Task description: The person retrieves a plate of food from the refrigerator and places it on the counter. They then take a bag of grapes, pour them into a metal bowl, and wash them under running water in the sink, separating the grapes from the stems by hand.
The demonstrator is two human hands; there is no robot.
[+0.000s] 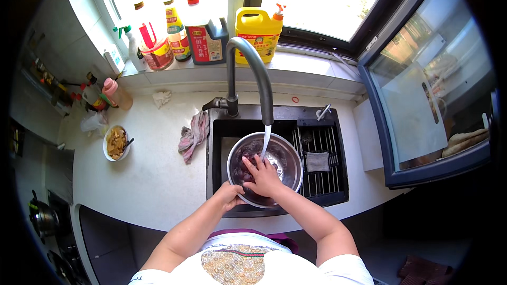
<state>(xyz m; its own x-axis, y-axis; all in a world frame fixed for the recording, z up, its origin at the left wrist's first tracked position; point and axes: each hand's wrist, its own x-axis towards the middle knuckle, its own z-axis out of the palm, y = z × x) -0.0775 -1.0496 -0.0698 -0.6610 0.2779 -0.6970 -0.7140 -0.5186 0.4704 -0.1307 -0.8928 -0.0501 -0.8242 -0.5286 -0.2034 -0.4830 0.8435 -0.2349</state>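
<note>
A stainless steel bowl (293, 162) sits in the dark sink (224, 142), with water running into it from the curved grey faucet (265, 84). My left hand (228, 195) grips the bowl's near left rim, its fingers wrapped round the edge. Inside the bowl is my right hand (262, 177), fingers stretched and apart, resting on dark red pieces (247, 164) in the water. Those pieces are partly hidden by the hand, and I cannot make out what kind they are. The water stream lands just beside the right fingertips.
Right of the bowl, a grey sponge (318, 162) lies on a black rack (331, 180). Left of the sink are a crumpled cloth (194, 136) and a bowl of brownish food (116, 142). Bottles and a yellow jug (257, 34) line the sill; an open window pane (422, 105) juts in at right.
</note>
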